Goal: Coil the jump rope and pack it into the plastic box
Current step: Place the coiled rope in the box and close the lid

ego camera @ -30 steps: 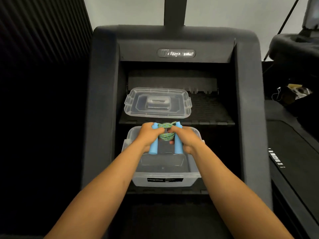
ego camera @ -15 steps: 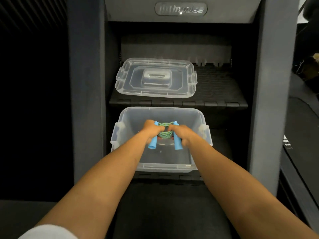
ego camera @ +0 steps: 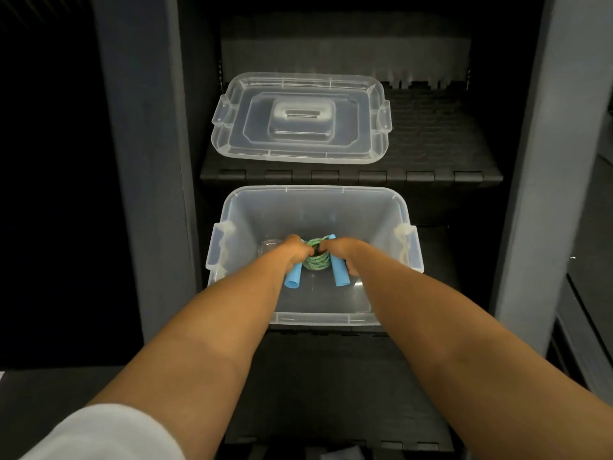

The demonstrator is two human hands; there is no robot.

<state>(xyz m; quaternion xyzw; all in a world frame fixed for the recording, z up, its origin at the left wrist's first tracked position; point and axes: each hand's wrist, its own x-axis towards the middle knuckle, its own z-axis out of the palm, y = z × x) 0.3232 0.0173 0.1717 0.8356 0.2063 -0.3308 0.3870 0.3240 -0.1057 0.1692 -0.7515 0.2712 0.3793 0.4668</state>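
Observation:
The jump rope (ego camera: 316,258) is a tight green-and-blue coil between two light blue handles. It sits low inside the clear plastic box (ego camera: 313,190), near the box's floor. My left hand (ego camera: 293,252) grips the left handle and the coil's left side. My right hand (ego camera: 345,252) grips the right handle and the coil's right side. Both forearms reach down over the box's near rim. The handle ends stick out toward me below my fingers.
The box's clear lid (ego camera: 302,119) lies flat on the black stair step (ego camera: 431,151) behind the box. Tall grey side panels (ego camera: 142,161) of the machine flank the steps on both sides. Another black step (ego camera: 331,386) lies below my arms.
Both hands have lowered the coiled rope from above the box's rim down into the box. The camera has moved closer and tilted further down.

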